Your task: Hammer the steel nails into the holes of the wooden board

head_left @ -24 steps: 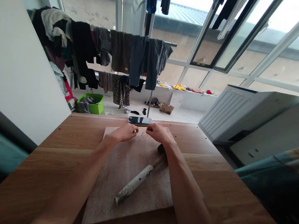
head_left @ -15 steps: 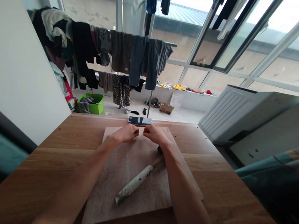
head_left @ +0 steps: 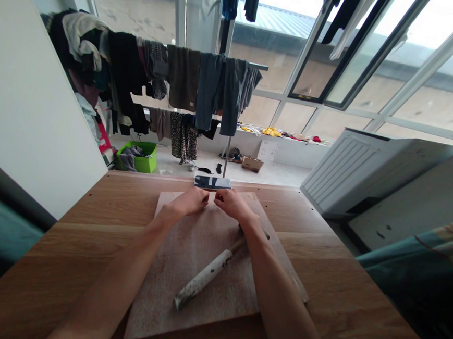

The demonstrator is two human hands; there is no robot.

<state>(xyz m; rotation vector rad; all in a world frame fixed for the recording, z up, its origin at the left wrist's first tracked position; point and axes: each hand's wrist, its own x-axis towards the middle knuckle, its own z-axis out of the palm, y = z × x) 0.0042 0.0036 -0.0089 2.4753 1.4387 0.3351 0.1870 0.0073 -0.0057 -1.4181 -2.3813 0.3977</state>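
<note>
Over the far part of a pale wooden board [head_left: 187, 271], my left hand [head_left: 193, 200] and my right hand [head_left: 231, 203] are held close together with fingers pinched. Whatever small thing either hand pinches is too tiny to make out. A hammer [head_left: 204, 279] lies slantwise on the board, its white wrapped handle toward me. My right forearm hides part of its dark head. Just beyond my hands a phone [head_left: 212, 182] sits near the table's far edge.
The board rests on a wooden table [head_left: 83, 247]. Past the table stand a drying rack with trousers [head_left: 211, 92] and a green basket [head_left: 149, 158] of clothes. A small cardboard box [head_left: 252, 164] is on the floor. A white ridged panel [head_left: 348, 168] rises at right.
My right hand has shifted slightly left, toward my left hand. More of the hammer's head now shows beside my right forearm. The hammer and board have stayed put.
</note>
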